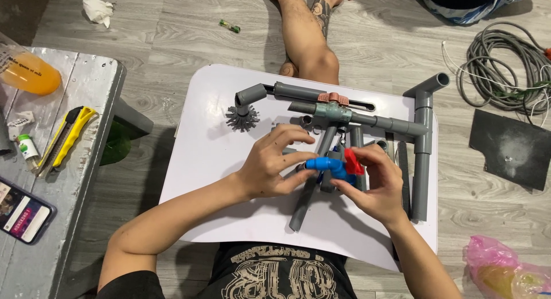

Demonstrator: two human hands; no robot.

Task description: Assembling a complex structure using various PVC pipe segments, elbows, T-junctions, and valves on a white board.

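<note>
Head view, item one: a blue plastic valve (327,166) with a red handle (353,161), held between both hands above the white tabletop (212,178), near its middle and just over a loose grey pipe length (307,193). Risk, as a judgement: the valve is small and pinched only at its ends, so a twist from either side could slip it out of the fingers and drop it among the pipes below; a knock from a forearm could also shift the assembled grey pipework (367,118) lying just beyond, which rests unclamped near the far edge. Grip, left hand (270,167): thumb and forefinger closed narrowly on the blue end, the other fingers spread and arched above. Grip, right hand (376,184): fingers curled in tight around the red handle, thumb beneath. Surroundings: a grey finned fitting (243,117) under a pipe elbow, well apart from the hands; a yellow utility knife (68,135) and a phone (22,211) on a grey bench at the left; a coiled cable (505,69) on the floor; another person's bare legs (307,35) opposite.
</note>
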